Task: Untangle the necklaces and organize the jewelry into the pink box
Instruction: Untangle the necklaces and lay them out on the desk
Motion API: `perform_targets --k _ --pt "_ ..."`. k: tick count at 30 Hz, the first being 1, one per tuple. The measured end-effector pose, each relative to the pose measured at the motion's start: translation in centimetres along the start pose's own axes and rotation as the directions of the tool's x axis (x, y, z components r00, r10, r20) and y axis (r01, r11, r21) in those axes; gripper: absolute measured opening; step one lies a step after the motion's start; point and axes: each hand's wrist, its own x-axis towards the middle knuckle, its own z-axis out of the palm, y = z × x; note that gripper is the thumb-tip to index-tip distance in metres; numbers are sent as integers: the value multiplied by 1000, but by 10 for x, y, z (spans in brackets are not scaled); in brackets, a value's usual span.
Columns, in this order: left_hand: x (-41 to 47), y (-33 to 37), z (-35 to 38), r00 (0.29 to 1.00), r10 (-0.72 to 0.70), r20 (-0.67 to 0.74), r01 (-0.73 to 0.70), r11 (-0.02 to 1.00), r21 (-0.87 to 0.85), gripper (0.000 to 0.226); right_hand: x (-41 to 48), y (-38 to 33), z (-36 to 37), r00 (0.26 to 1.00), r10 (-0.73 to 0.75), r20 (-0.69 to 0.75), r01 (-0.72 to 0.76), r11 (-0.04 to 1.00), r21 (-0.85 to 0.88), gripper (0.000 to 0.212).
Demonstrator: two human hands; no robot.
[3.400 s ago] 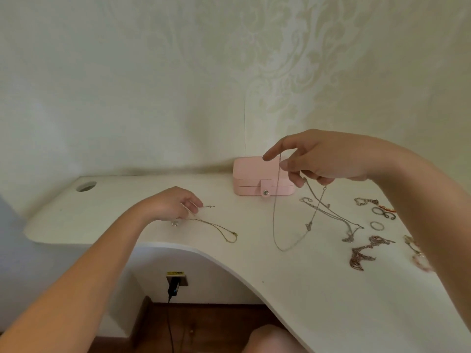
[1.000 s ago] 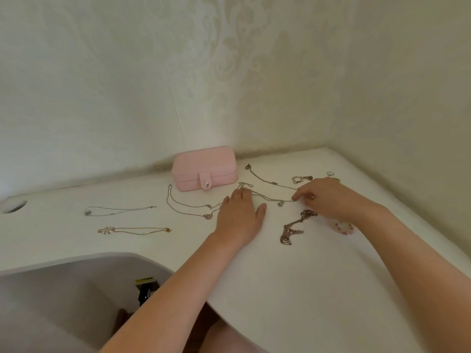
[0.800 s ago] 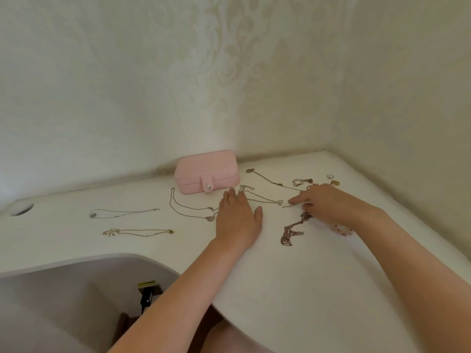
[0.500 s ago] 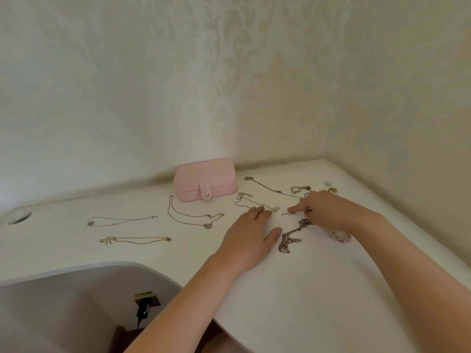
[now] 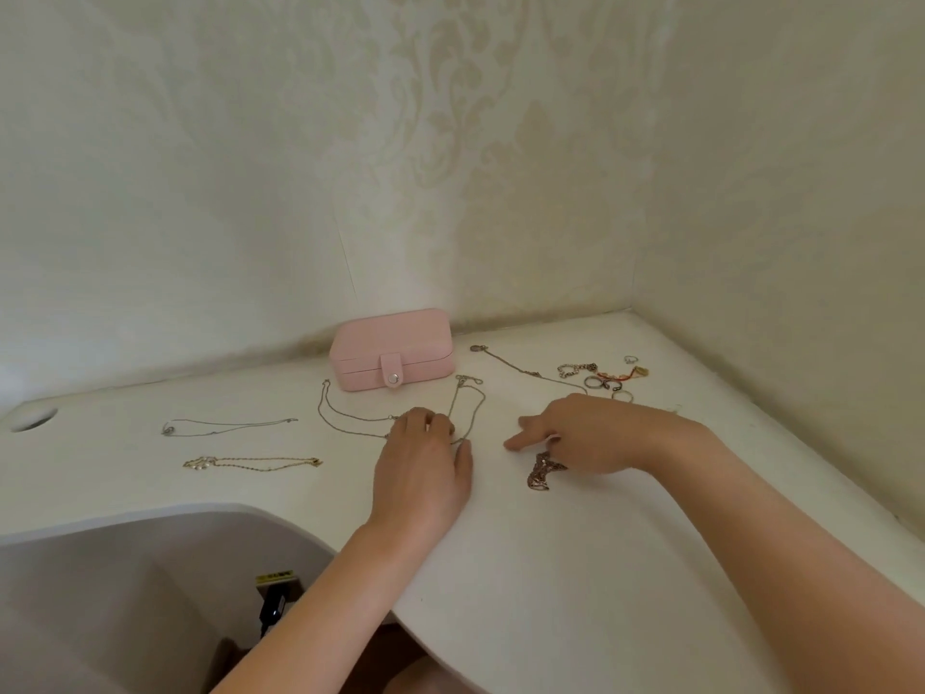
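Necklaces [image 5: 250, 462] are lying spread on the desk [image 5: 550, 568] by the closed pink box [image 5: 393, 350], left hand [image 5: 425, 468] curling onto a thin chain [image 5: 465, 379] (grip unclear), right hand [image 5: 590, 433] pointing, fingers loose, beside the tangled clump [image 5: 540, 477], likely needing teasing apart next.

Left grip [image 5: 423, 463] now on silver chain [image 5: 483, 400]

Scanning for lettering now, and nothing here reads. The pink box [image 5: 395, 338] on the bench [image 5: 550, 568] shows plain pink faces. One candidate sits down below the bench edge: a small yellow label [image 5: 274, 576] on the wall, just above a black plug [image 5: 272, 604]. It carries dark marks across it, but they're far too small and blurred to make out a single character.
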Motion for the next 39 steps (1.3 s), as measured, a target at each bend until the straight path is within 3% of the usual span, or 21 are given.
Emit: perform_targets --k 5,8,10,12,16,18,20,22,28,35,39 --pt "25 14 4 966 239 95 -215 954 -211 40 -2 12 -7 994 -66 -93 100 897 430 50" --pt "34 30 5 890 394 228 -325 901 -287 39 -8 32 -16 956 40 -292 115 861 495 44" --pt "33 35 10 867 434 247 -365 888 -278 37 -12 46 -17 904 131 -408 66 898 436 40" --pt "33 32 12 892 410 190 -354 895 -270 31 -12 59 -14 869 189 -456 -31 943 332 36" --pt "27 14 10 913 385 133 -348 907 -236 25 -7 64 -7 864 199 -463 -67 956 287 36" --pt "14 5 7 905 400 143 -360 902 -240 38 -8 58 -6 869 168 -466 -41 962 270 38" --pt "0 -1 2 905 395 156 -349 901 -258 61 -12 49 -7 894 126 -429 -6 963 270 40" --pt "-7 -6 -2 909 375 183 -328 913 -242 68 -16 39 -7 934 62 -353 38 963 268 41" --pt "-4 3 -11 841 441 314 -375 893 -250 45 -29 15 5 995 -22 -101 41 979 199 50" --pt "-15 1 -15 832 418 365 -342 904 -255 48 -68 26 6 957 182 -226 -166 982 89 52" --pt "-44 -12 -27 809 455 373 -354 883 -310 45 -81 31 -5 922 334 -195 -339 941 10 41"
